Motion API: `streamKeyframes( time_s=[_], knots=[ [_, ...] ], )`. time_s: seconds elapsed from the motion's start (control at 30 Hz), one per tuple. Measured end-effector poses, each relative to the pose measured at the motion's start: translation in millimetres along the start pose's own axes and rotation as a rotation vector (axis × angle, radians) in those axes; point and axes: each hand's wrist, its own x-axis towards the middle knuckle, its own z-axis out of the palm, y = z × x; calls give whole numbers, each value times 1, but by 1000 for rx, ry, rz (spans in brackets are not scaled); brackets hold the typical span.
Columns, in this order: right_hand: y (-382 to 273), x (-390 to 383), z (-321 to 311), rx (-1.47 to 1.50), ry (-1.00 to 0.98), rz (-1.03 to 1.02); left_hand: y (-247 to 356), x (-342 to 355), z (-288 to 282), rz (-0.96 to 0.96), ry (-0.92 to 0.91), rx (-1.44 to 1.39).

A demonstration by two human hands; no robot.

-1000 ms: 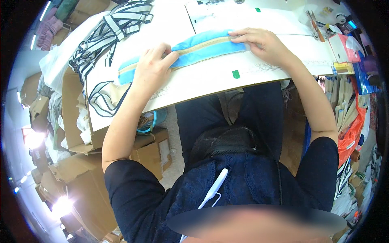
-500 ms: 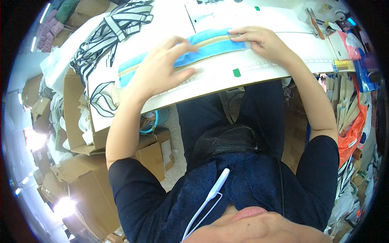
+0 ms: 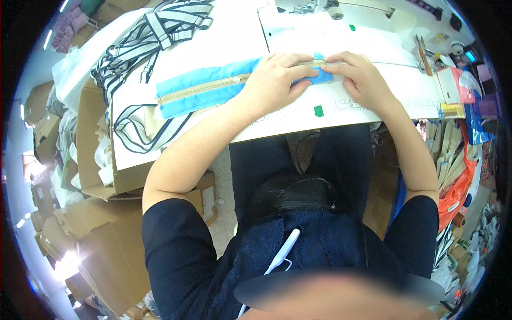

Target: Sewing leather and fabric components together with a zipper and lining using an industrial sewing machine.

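Note:
A long bright blue fabric piece (image 3: 205,82) with a tan zipper down its middle lies across the white table. Its pale zipper pull (image 3: 237,80) shows left of centre. My left hand (image 3: 280,80) covers much of the piece's right part, fingers bent and gripping near the right end. At that same end my right hand (image 3: 360,80) pinches the edge between thumb and fingers. The fingertips of both hands nearly meet there, and they hide part of the zipper.
A heap of striped black-and-white webbing (image 3: 154,32) lies at the back left, with a loop of it (image 3: 130,130) by the front left corner. Behind my hands stands a sewing machine (image 3: 304,26). Scissors (image 3: 422,56) and a pink-and-white box (image 3: 453,82) are at the right.
My left hand has moved right along the blue piece to its right end, uncovering the zipper pull and left part. My right hand stays at that end, with its fingers closer to the left hand.

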Motion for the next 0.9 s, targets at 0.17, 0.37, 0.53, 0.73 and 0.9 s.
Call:
streamKeyframes(
  time_s=[0.17, 0.37, 0.53, 0.73, 0.9],
  knots=[
    [-7, 19, -3, -100, -43, -54, -35, 3, -16, 72, -51, -23],
    [8, 46, -4, -153, -190, -104, -50, 12, -28, 83, -77, -31],
    [18, 37, 7, -46, -86, -116, -49, 21, -21, 1, -91, -46],
    [15, 39, 4, 59, -54, -67, -50, 22, -21, -54, -64, -155],
    [21, 40, 5, 124, -9, -68, -51, 21, -16, -82, -32, -196]
  ],
)
